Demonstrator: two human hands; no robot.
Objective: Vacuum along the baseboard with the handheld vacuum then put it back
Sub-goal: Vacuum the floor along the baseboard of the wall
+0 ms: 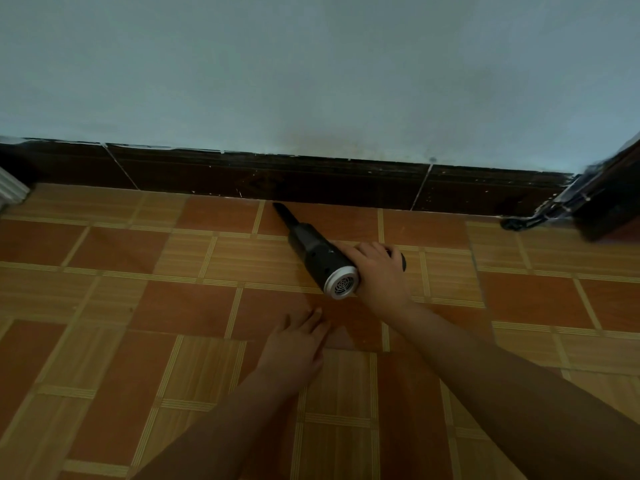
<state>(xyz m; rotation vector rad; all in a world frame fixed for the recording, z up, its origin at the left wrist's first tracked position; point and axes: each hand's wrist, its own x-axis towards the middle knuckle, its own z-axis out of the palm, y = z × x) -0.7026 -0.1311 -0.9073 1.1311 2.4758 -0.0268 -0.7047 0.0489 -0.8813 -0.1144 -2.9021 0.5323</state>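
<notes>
A black handheld vacuum [317, 252] with a silver vented rear end lies low over the tiled floor, its narrow nozzle pointing up-left toward the dark brown baseboard [277, 180]. The nozzle tip sits just short of the baseboard's foot. My right hand [379, 271] grips the vacuum's handle at its right side, fingers curled round it. My left hand [298, 344] rests flat on the floor nearer to me, fingers straight, holding nothing.
A pale blue-grey wall rises above the baseboard. At the far right a dark door or furniture piece [606, 199] stands with a black fitting at its foot. A white ribbed object [10, 187] shows at the left edge. Orange and tan floor tiles [138, 306] spread out around me.
</notes>
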